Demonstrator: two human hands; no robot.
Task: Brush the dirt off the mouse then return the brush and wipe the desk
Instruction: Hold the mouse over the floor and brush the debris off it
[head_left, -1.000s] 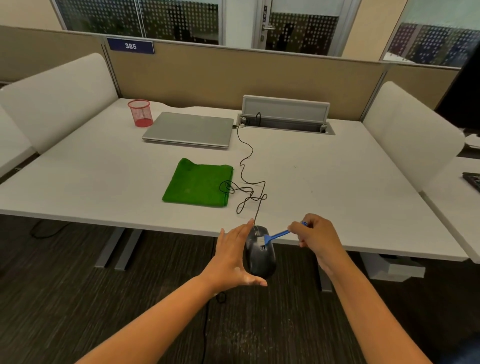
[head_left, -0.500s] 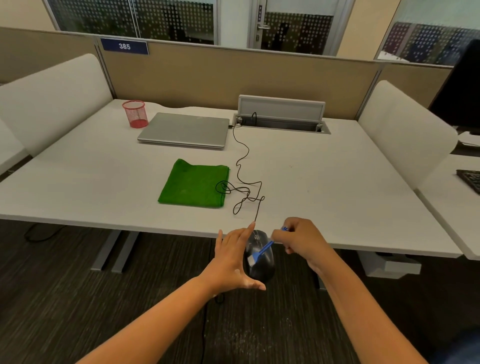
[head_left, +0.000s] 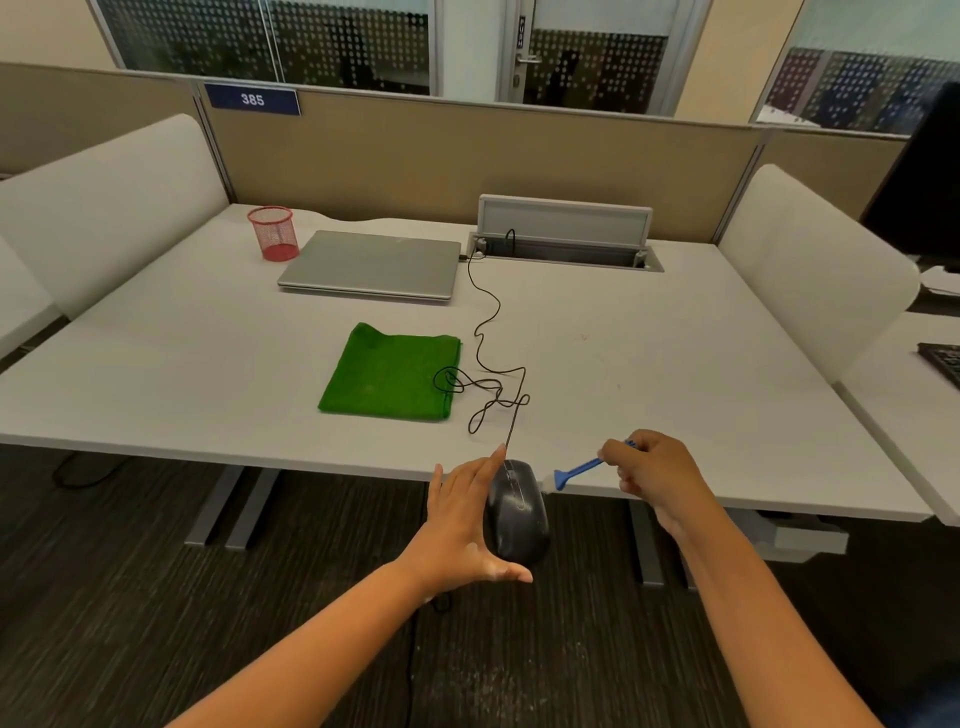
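A black wired mouse (head_left: 519, 514) hangs in the air just past the white desk's (head_left: 675, 364) front edge. My left hand (head_left: 462, 525) holds it from its left side, fingers along the body and thumb under its rear end. My right hand (head_left: 654, 473) pinches the handle of a small blue brush (head_left: 576, 472). The brush head points left and sits a little to the right of the mouse, not touching it. A folded green cloth (head_left: 392, 371) lies on the desk, left of the coiled mouse cable (head_left: 480, 332).
A shut silver laptop (head_left: 371, 265) and a red mesh pen cup (head_left: 274, 234) stand at the back left. A grey cable box (head_left: 563, 228) with its lid up is at the back centre. White side dividers flank the desk. Dark carpet lies below my arms.
The brush was on the mouse's top; my right hand has drawn it off to the right, clear of the mouse. My left hand keeps holding the mouse in the same place.
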